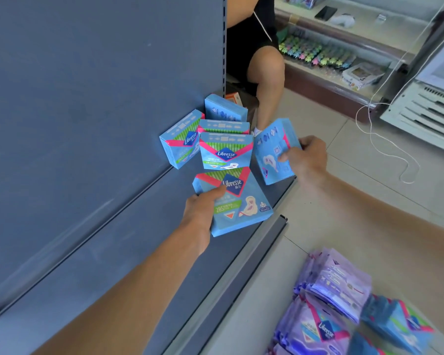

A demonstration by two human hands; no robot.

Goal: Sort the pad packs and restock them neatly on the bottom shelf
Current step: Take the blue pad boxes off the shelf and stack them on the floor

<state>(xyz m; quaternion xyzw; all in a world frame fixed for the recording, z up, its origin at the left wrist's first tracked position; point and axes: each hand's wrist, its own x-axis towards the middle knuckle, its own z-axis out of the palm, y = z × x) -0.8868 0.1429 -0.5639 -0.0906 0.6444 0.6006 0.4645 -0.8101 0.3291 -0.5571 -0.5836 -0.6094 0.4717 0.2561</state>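
Several blue Libresse pad boxes (224,149) stand at the right end of the grey bottom shelf (118,242), against the back panel. My left hand (203,208) grips a blue box (239,201) tilted face-up over the shelf's front part, thumb on its printed face. My right hand (305,157) holds another blue box (274,152) by its right edge, back side toward me, just right of the standing boxes. On the floor at the lower right lie purple pad packs (331,290) and more blue packs (395,321).
The shelf's back panel (100,85) rises on the left. Another person's legs (269,80) are just behind the shelf's end. A glass display counter (344,47) and a freezer (431,103) stand beyond, with a white cable (385,144) across the tiled floor.
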